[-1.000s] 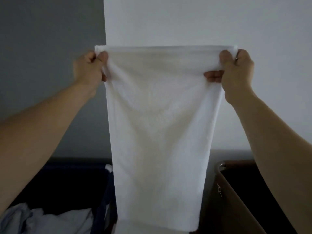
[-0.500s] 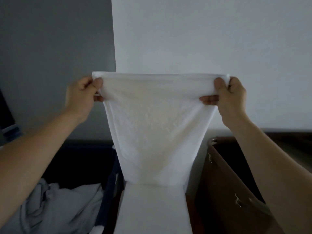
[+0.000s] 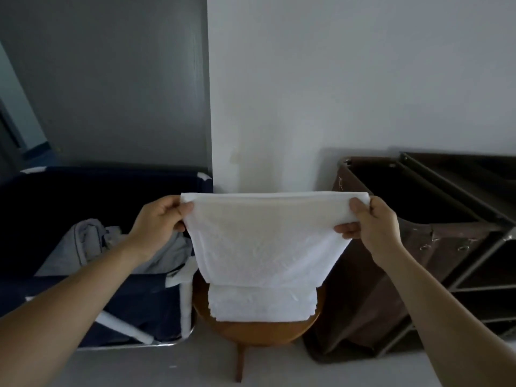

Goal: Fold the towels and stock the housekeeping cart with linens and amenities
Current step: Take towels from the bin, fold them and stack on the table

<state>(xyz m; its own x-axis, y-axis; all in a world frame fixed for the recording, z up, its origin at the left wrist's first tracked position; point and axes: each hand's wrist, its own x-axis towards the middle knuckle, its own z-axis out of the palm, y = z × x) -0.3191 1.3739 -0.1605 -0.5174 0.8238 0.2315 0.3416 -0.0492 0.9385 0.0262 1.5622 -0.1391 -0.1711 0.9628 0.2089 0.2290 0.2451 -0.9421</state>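
Left hand [image 3: 159, 219] and right hand [image 3: 372, 220] fingers clamp our towel [image 3: 268, 241] by its top corners; we judge it light, soft, floppy.

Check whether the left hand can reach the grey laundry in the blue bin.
Probably not yet: the left hand pinches the white towel by a corner. The grey laundry lies uncovered in the open blue bin just below, so the path looks free.

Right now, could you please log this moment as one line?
left hand pinches towel corner | right hand pinches other corner | towel hangs over folded stack on stool
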